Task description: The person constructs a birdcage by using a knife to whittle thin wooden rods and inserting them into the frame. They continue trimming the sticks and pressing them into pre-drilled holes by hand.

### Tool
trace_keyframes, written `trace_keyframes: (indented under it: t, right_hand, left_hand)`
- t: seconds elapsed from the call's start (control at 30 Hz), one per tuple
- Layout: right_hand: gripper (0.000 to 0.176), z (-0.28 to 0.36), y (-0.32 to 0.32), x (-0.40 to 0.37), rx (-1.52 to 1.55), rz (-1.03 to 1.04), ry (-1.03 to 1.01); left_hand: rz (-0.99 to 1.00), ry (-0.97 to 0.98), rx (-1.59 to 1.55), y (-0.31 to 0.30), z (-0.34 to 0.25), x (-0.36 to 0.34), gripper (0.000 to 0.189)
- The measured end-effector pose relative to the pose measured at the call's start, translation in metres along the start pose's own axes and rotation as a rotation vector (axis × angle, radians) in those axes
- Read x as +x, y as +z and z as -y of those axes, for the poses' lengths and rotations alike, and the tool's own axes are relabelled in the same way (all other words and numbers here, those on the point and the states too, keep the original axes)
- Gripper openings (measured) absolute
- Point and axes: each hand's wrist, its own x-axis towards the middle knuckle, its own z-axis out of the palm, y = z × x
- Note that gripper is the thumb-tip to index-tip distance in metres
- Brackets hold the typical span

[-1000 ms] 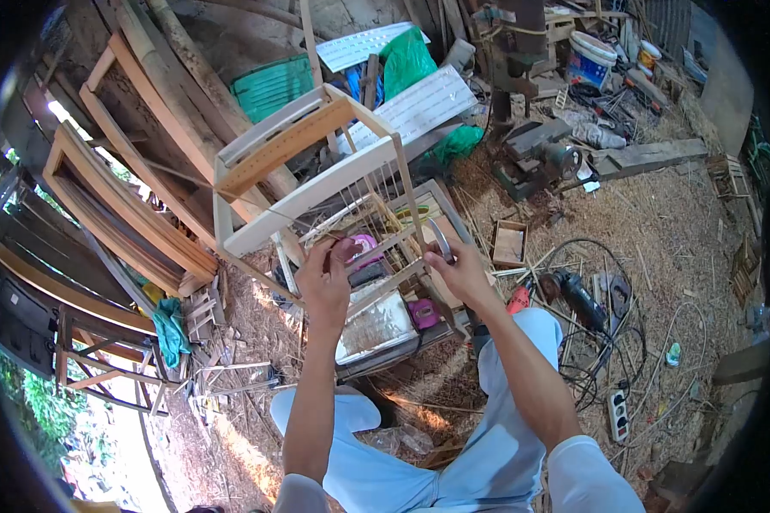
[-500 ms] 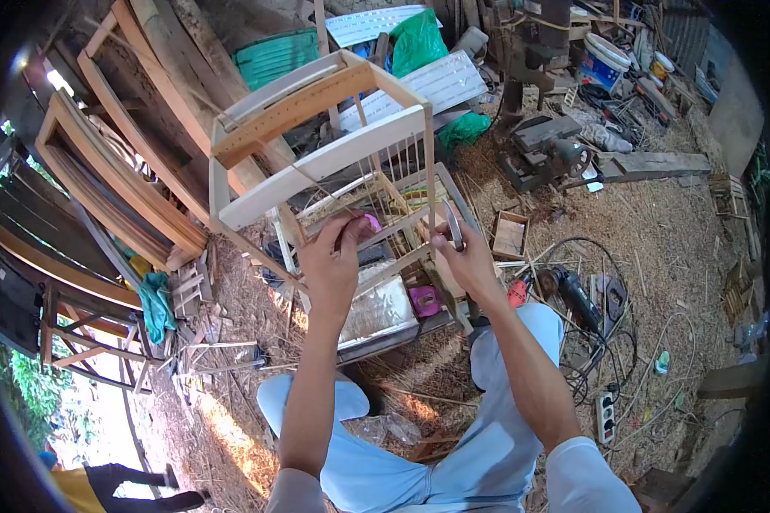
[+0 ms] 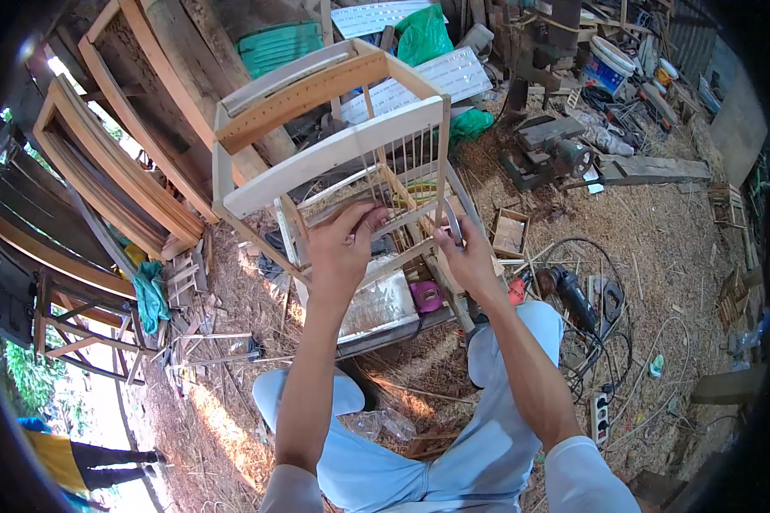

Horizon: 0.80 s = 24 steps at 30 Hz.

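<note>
A wooden frame (image 3: 334, 158) stands tilted before me, with a row of thin wooden sticks (image 3: 419, 144) on its right side. My left hand (image 3: 340, 252) is inside it, with thumb and fingers pinched beside the lower rail near the sticks. What they hold is too small to make out. My right hand (image 3: 469, 263) is closed around a small grey metal tool (image 3: 453, 224) whose curved end points up. The thumb of that hand lies against the frame's near right post (image 3: 442, 184). The tool's lower part is hidden in the palm.
Below the frame lie a whitish box (image 3: 381, 306) and a pink object (image 3: 428, 297). To the right are an angle grinder (image 3: 577, 301), cables, a power strip (image 3: 602, 416) and a wooden box (image 3: 511, 232). Curved chair frames (image 3: 120, 184) lean at left. A person (image 3: 68, 462) stands lower left.
My left hand has moved right and slightly up along the rail, toward the sticks. The frame has shifted slightly up and right in view. My right hand keeps the tool.
</note>
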Motion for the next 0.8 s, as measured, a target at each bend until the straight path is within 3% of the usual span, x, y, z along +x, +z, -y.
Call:
trace_keyframes:
  t: [0.2,0.27,0.33,0.43,0.47,0.5,0.53,0.57,0.63,0.67,0.73,0.8]
  right_hand:
    - [0.029,0.013,-0.001,-0.002,-0.036,0.021,0.008]
    - [0.027,0.002,0.005,-0.002,-0.157,-0.302,-0.263]
    - [0.027,0.004,0.001,-0.012,-0.203,-0.29,-0.247]
    - [0.025,0.013,0.006,-0.041,0.059,-0.009,-0.169]
    - [0.025,0.014,0.011,-0.05,0.058,0.008,-0.172]
    - [0.025,0.015,0.017,-0.061,-0.071,0.156,-0.374]
    - [0.025,0.018,0.023,-0.07,-0.196,0.302,-0.575]
    - [0.025,0.024,0.028,-0.079,-0.19,0.314,-0.574]
    - [0.025,0.037,0.034,-0.101,-0.178,0.634,-0.207]
    - [0.025,0.025,0.042,-0.105,-0.185,0.649,-0.203]
    - [0.025,-0.004,0.058,-0.107,-0.179,0.635,-0.406]
    - [0.019,-0.006,0.06,-0.109,-0.171,0.663,-0.358]
  left_hand:
    - [0.002,0.01,0.016,0.001,0.001,0.0,0.011]
    - [-0.068,0.14,-0.053,-0.001,0.0,-0.005,0.009]
    - [-0.145,0.132,-0.02,-0.009,-0.015,-0.02,0.009]
    - [-0.135,-0.001,-0.14,-0.028,-0.025,-0.065,0.009]
    - [-0.15,-0.172,-0.21,-0.033,-0.024,-0.087,0.009]
    - [-0.163,-0.343,-0.279,-0.037,-0.021,-0.106,0.008]
    - [-0.172,-0.351,-0.271,-0.038,-0.015,-0.122,0.008]
    - [-0.236,-0.416,-0.403,-0.037,-0.006,-0.136,0.009]
    - [-0.283,-0.488,-0.535,-0.04,0.002,-0.153,0.011]
    - [-0.295,-0.5,-0.537,-0.041,0.007,-0.159,0.011]
    - [-0.161,-0.553,-0.463,-0.041,0.015,-0.17,0.01]
    - [-0.155,-0.592,-0.511,-0.038,0.033,-0.182,0.011]
